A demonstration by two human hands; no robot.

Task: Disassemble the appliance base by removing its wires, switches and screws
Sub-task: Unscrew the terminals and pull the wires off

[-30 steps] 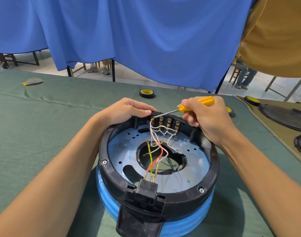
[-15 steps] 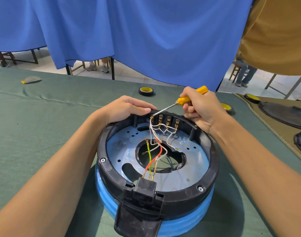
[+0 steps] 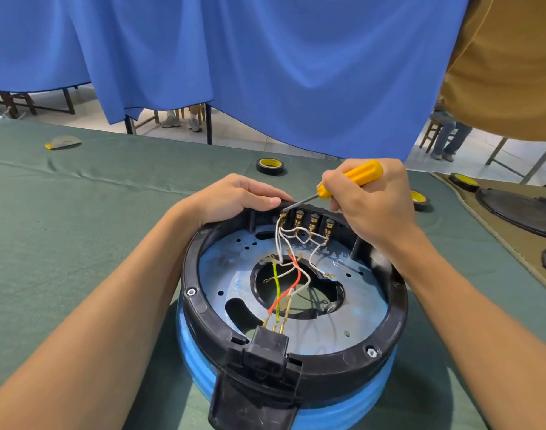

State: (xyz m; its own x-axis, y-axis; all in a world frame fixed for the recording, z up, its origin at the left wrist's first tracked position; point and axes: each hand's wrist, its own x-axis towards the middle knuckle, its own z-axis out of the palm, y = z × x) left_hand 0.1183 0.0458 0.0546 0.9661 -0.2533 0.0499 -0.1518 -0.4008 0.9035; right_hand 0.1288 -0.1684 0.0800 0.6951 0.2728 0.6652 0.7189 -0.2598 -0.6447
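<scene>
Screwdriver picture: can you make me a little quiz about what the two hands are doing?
1. True or false: the right hand holds the yellow screwdriver.
2. The screwdriver's tip is at: A) the leftmost terminal in the row, B) a rim screw, C) the tape roll.
3. What does the left hand hold onto?

Key: 1 true. 2 A. 3 the black rim of the appliance base.
</scene>
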